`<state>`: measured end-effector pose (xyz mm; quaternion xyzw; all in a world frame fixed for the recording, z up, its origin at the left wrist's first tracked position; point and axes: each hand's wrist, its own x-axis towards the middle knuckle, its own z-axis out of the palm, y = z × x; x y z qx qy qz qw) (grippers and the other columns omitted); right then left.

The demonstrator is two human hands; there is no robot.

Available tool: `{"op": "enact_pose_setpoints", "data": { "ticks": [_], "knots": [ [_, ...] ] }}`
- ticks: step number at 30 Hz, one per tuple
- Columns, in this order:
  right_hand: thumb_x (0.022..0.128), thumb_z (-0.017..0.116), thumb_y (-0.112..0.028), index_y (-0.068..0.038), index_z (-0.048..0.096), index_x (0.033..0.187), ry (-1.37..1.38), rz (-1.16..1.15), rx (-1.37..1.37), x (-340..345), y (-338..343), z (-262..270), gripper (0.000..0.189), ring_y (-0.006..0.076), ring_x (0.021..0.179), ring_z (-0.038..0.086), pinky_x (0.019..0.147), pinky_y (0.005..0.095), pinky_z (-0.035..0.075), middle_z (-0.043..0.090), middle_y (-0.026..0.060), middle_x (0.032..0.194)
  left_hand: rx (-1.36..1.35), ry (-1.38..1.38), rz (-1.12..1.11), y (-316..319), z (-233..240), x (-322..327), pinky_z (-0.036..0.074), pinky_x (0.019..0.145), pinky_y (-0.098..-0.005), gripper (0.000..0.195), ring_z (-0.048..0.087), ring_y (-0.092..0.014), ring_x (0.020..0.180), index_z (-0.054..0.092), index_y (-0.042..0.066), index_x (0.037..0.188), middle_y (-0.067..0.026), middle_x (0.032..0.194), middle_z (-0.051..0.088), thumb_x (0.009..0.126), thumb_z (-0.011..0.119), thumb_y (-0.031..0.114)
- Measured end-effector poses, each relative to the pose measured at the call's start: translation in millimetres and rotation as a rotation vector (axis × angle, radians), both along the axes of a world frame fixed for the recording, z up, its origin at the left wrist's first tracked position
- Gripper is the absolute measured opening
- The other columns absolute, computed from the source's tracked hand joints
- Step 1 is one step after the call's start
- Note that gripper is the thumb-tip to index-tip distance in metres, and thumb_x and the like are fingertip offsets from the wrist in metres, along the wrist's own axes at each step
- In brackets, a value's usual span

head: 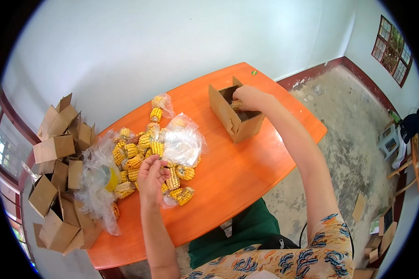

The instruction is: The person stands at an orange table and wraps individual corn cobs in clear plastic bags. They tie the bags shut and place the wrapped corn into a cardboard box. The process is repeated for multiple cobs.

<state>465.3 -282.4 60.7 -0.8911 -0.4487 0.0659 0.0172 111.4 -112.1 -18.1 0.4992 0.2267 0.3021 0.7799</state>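
Observation:
My right hand (248, 97) reaches over the rim into an open cardboard box (227, 120) on the orange table. Its fingers are on a piece of corn cob (236, 104) inside the box; part of the box floor is hidden by the hand. My left hand (153, 178) hovers at the near side of a heap of yellow corn cob pieces (134, 161), with fingers loosely curled, apart, and nothing seen in them. Clear plastic bags (183, 144) lie on the heap's right part. Another corn piece (156, 114) sits at the back beside a small plastic bag (166, 104).
Several empty-looking cardboard boxes (61, 223) are stacked at the table's left end. Crumpled clear plastic (97, 195) with a yellow roundish item (112, 179) lies between them and the corn. The orange table (227, 181) meets a pale wall behind. A stool (388, 141) stands far right.

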Motion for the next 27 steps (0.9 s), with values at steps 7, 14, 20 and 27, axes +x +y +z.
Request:
{"op": "enact_pose_setpoints", "data": {
  "ticks": [7,14,20,27],
  "knots": [
    [0.089,0.056,-0.009,-0.007,0.066,0.113,-0.012,0.018,-0.211,11.9,23.0,-26.0,0.026,0.0316,0.105,0.064,0.083,0.0422,0.052,0.067,0.0139,0.113,0.031,0.033,0.008,4.5,-0.6,-3.2,0.051,0.067,-0.0259,0.022,0.061,-0.013,0.074,0.053,0.004,0.117,-0.0075,0.094,0.065,0.097,0.056,0.012],
    [0.088,0.060,-0.022,-0.009,0.069,0.112,0.095,0.032,-0.234,23.3,27.0,-46.7,0.028,0.0316,0.107,0.064,0.086,0.0418,0.051,0.067,0.0141,0.118,0.030,0.042,-0.021,3.7,-1.3,-3.3,0.051,0.070,-0.0261,0.025,0.061,-0.012,0.077,0.053,0.002,0.119,-0.0076,0.096,0.065,0.097,0.057,0.012],
    [0.087,0.060,-0.015,-0.009,0.067,0.117,0.158,-0.039,-0.073,-8.1,17.3,-19.8,0.031,0.0302,0.105,0.064,0.085,0.0418,0.052,0.068,0.0133,0.114,0.041,0.042,-0.007,8.1,-0.4,-7.4,0.051,0.070,-0.0262,0.023,0.061,-0.012,0.077,0.055,0.003,0.117,-0.0070,0.095,0.065,0.097,0.058,0.014],
    [0.087,0.062,-0.011,-0.007,0.065,0.117,-0.119,0.080,0.284,-18.1,-12.4,8.0,0.031,0.0293,0.105,0.062,0.082,0.0411,0.052,0.067,0.0121,0.112,0.043,0.022,0.088,21.2,2.5,-16.3,0.050,0.068,-0.0259,0.023,0.062,-0.012,0.075,0.057,0.003,0.115,-0.0066,0.095,0.065,0.097,0.059,0.016]
  ]
}}
